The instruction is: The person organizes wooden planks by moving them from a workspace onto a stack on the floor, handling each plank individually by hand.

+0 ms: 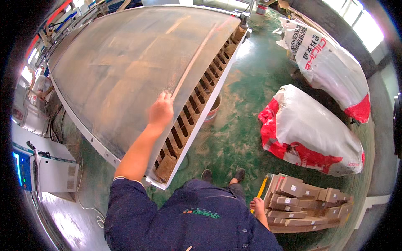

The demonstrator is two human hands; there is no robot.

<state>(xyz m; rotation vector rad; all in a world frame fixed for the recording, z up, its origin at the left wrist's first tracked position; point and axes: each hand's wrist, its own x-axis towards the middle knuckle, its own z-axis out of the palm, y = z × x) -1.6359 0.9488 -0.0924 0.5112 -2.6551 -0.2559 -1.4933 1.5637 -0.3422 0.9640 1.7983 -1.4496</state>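
Out over the large dusty machine bed (121, 58), my left hand (161, 109) is closed at the near end of a long thin wooden strip (193, 60). The strip runs away from my fingers along the bed's right side, almost to the far corner. Sawdust lies on the surface beside my knuckles. Low at my right side, my right hand (258, 206) is closed around a flat yellow stick (262, 188), which points up and away. Its exact kind cannot be made out.
A slotted edge channel (186, 113) with sawdust borders the bed; a bucket (214, 106) stands beneath it. Two large white-and-red sacks (314, 129) (331, 67) lie to the right. Stacked brown boards (310, 205) sit near my right hand. A control cabinet (54, 173) stands left.
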